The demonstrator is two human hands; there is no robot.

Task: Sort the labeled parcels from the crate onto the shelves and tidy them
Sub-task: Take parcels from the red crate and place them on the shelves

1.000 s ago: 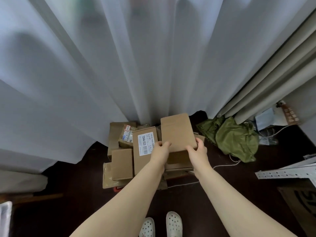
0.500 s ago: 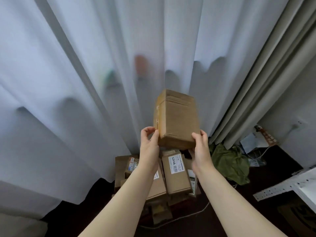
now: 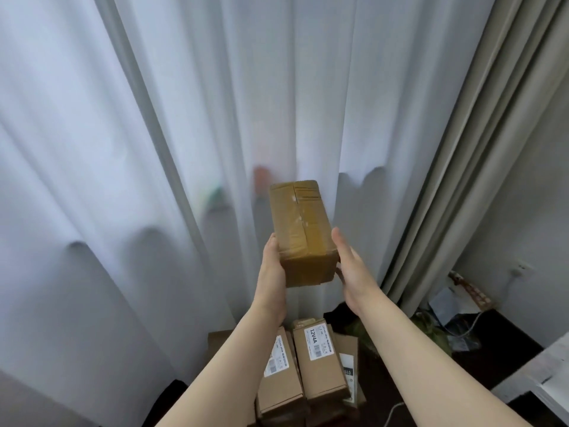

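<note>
A plain brown taped parcel [image 3: 303, 232] is raised at chest height before the white curtain, its taped face up and no label showing. My left hand [image 3: 272, 272] grips its near left corner, fingers hidden beneath. My right hand [image 3: 354, 269] holds the near right side, thumb lying along the edge and fingers tucked under the box. Below my arms, a pile of labelled parcels lies on the dark floor: one marked 12V4A [image 3: 318, 362], another [image 3: 277, 386] to its left and a third [image 3: 349, 368] to its right. The crate itself is not visible.
White sheer curtain [image 3: 154, 149] fills the front; a beige drape [image 3: 462, 149] hangs at the right. A green cloth [image 3: 431, 331] and clutter lie in the right corner beneath a wall socket [image 3: 520, 268]. A white shelf part [image 3: 535, 377] juts in at lower right.
Both hands lifted the parcel off the floor pile, raised it in front of the curtain and turned it so its taped face is up. The view tilted upward.
</note>
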